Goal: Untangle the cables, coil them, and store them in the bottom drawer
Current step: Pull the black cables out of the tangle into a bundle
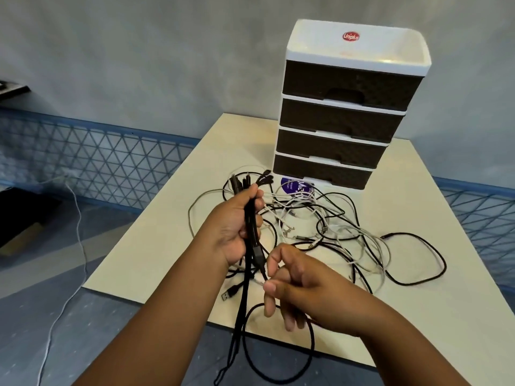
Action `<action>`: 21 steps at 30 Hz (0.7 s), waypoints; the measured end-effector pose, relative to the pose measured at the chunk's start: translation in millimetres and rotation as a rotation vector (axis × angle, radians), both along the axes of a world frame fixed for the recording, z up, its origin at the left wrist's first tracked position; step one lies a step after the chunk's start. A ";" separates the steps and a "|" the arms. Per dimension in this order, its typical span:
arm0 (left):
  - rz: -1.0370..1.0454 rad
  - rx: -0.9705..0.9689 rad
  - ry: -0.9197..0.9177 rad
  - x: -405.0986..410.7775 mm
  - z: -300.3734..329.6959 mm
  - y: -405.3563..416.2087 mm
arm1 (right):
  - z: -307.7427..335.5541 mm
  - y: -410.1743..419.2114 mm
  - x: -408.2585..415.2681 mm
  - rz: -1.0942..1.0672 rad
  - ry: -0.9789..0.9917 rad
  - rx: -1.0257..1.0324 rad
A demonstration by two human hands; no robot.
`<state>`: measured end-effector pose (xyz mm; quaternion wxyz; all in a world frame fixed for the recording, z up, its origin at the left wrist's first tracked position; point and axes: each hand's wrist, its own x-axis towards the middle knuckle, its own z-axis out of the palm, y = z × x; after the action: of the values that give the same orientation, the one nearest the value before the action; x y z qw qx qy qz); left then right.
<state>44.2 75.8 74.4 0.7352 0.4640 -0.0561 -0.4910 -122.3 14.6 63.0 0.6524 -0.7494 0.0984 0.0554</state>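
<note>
Cream and low, the bench [156,246] is carrying a four-drawer unit [345,112] with its bottom drawer [320,169] sitting closed. Just before it, tangled black and white cables [334,232] are sprawling. The left hand [237,229] is gripping a black bundle upright; the right hand [295,285] is pinching a white strand [259,280] beside it.

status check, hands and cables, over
Left hand grips a bundle of black cables, plugs up. Right hand pinches a thin white cable. Tangle loose on table. Bottom drawer shut.
</note>
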 end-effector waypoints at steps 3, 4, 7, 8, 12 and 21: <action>-0.029 -0.003 -0.135 -3.9 2.0 5.3 | 0.1 -14.0 8.2 -0.205 -0.048 -0.032; -0.057 -0.005 -0.191 -6.3 3.3 7.6 | 1.0 -20.5 13.7 -0.339 -0.074 0.024; -0.165 -0.025 -0.340 -16.4 8.6 13.9 | 12.0 -38.4 33.1 -0.605 -0.053 0.274; -0.200 -0.028 -0.378 -20.0 10.7 15.5 | 18.3 -41.6 38.1 -0.629 -0.043 0.361; -0.295 -0.011 -0.479 -27.8 15.2 21.0 | 36.6 -47.6 57.4 -0.693 -0.111 0.647; -0.151 0.014 -0.301 -12.8 15.8 22.1 | 65.8 -39.3 49.1 -0.579 -0.207 0.287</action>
<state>31.4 97.8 90.2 0.6762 0.5320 -0.1970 -0.4701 -73.2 -24.7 128.7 0.7465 -0.5925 0.2317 -0.1951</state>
